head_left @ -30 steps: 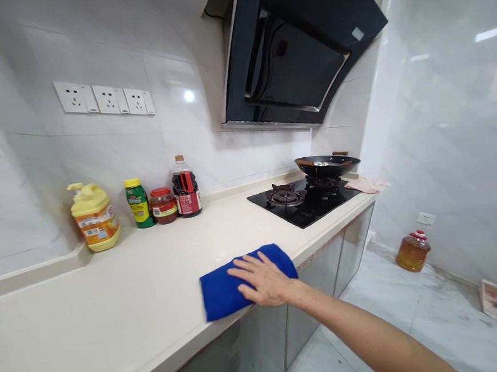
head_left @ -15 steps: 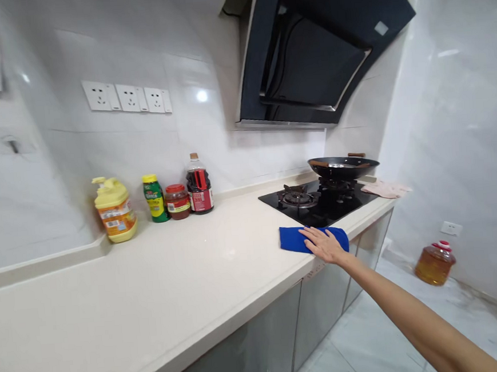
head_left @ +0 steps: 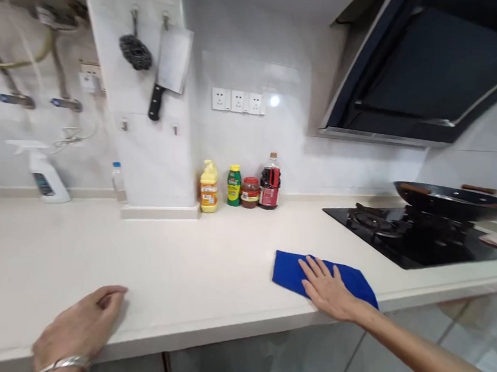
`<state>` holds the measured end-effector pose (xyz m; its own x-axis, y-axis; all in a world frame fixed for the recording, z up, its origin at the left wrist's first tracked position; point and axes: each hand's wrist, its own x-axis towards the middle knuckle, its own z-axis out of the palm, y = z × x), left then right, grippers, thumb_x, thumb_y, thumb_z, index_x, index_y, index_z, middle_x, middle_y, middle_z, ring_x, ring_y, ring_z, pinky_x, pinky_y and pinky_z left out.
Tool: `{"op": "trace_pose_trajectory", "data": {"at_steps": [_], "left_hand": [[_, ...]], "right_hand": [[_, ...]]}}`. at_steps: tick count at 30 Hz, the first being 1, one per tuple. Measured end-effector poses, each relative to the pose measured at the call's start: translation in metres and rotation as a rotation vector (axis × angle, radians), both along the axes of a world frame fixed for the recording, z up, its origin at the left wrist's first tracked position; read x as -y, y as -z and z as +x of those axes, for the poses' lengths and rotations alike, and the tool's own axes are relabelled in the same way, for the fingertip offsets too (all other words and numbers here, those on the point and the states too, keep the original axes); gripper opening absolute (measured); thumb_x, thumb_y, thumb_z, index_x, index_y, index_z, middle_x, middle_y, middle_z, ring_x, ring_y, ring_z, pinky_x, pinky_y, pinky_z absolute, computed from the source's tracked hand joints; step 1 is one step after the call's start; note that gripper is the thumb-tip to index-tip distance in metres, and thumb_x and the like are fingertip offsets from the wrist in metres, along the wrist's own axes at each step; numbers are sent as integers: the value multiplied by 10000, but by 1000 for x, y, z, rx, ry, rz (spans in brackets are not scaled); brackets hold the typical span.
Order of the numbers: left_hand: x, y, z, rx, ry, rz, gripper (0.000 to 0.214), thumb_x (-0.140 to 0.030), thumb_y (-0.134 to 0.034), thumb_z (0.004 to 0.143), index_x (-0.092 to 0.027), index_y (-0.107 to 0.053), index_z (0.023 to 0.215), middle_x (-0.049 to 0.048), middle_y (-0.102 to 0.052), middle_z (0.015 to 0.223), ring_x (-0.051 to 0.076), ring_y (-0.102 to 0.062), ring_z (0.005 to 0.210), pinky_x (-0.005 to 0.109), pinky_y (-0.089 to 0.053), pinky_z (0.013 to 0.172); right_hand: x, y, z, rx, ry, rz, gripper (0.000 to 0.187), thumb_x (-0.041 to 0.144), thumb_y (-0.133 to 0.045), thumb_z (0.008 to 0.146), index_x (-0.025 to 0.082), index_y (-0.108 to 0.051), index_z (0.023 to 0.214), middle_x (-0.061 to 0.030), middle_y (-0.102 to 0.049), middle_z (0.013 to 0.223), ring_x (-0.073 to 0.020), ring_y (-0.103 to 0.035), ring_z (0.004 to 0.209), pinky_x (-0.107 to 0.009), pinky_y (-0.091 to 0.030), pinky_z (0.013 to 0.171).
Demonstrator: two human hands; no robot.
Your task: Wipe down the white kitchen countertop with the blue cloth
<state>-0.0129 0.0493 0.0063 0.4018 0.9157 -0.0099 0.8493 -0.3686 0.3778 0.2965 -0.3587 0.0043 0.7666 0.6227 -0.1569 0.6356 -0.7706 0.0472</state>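
Across the whole width of the view, a long white table (head_left: 174, 278), with grey cabinet fronts below. Above its right part, a dark, slanted range hood (head_left: 428, 68). Left of the middle, at the back, a white pillar (head_left: 152, 159). Under the hood, a black glass stove (head_left: 413, 253), bearing a wide wok (head_left: 451, 201) over its right-hand burner. Flat on the table, left of the stove and reaching to the front edge, a blue cloth (head_left: 289, 271).

On top of that cloth, the right grip (head_left: 331, 295): wide open, fingers spread, laid flat over the fabric rather than closed around it. Well apart, by the front edge at left, the left grip (head_left: 76, 325): loosely curled, palm hidden; cannot tell whether holding anything or touching the tabletop.

From the pillar, a hanging cleaver (head_left: 174, 60), handle down. Farther left, an upright white spray bottle (head_left: 49, 179). Along the back wall, upright in a row, a dark sauce bottle (head_left: 269, 184), a yellow pump bottle (head_left: 208, 189), a green bottle (head_left: 233, 186) and a red-lidded jar (head_left: 250, 194). Smallest, beside the cleaver, a hanging wire scourer (head_left: 135, 51); around the left wrist, a silvery bracelet (head_left: 68, 363).
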Motion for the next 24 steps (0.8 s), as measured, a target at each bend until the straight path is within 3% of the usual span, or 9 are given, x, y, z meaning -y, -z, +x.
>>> {"op": "trace_pose_trajectory", "data": {"at_steps": [5, 12, 16, 19, 24], "left_hand": [[24, -14, 1, -12, -7, -84, 491, -459, -254, 944, -360, -677, 1175, -6, -719, 1075, 253, -592, 894, 346, -397, 735], [26, -3, -4, 221, -27, -37, 430, -448, -332, 922, -341, -610, 1231, 34, -709, 1098, 282, -632, 931, 382, -397, 752], [28, 3, -7, 322, -60, 27, 433, -444, -326, 920, -310, -507, 1290, 11, -698, 1060, 236, -624, 827, 355, -374, 714], [26, 8, -8, 256, -36, 31, 404, -412, -336, 922, -318, -530, 1264, 1, -706, 948, 231, -619, 796, 344, -354, 692], [22, 12, -10, 130, 8, 4, 329, -355, -365, 935, -347, -644, 1110, -5, -707, 839, 234, -627, 803, 340, -353, 684]], "right_hand": [[-95, -6, -63, -153, -350, 133, 680, 519, -233, 1015, 228, -148, 1624, -86, -61, 1686, -354, -32, 1551, -701, -64, 1205], [-233, -10, -121, -329, -711, 173, 679, 564, -240, 1022, 285, -95, 1624, -64, -3, 1698, -347, 41, 1550, -711, 24, 1198], [-309, -4, -128, -340, -757, 180, 678, 560, -252, 1013, 270, -152, 1618, -77, -63, 1698, -347, 10, 1551, -712, 6, 1196], [-358, 2, -122, -332, -731, 183, 688, 566, -248, 1007, 255, -166, 1616, -82, -76, 1697, -349, -4, 1550, -707, 8, 1197], [-411, 10, -101, -303, -640, 190, 697, 582, -230, 1000, 258, -170, 1615, -69, -85, 1698, -348, -27, 1548, -706, 11, 1194]]}}
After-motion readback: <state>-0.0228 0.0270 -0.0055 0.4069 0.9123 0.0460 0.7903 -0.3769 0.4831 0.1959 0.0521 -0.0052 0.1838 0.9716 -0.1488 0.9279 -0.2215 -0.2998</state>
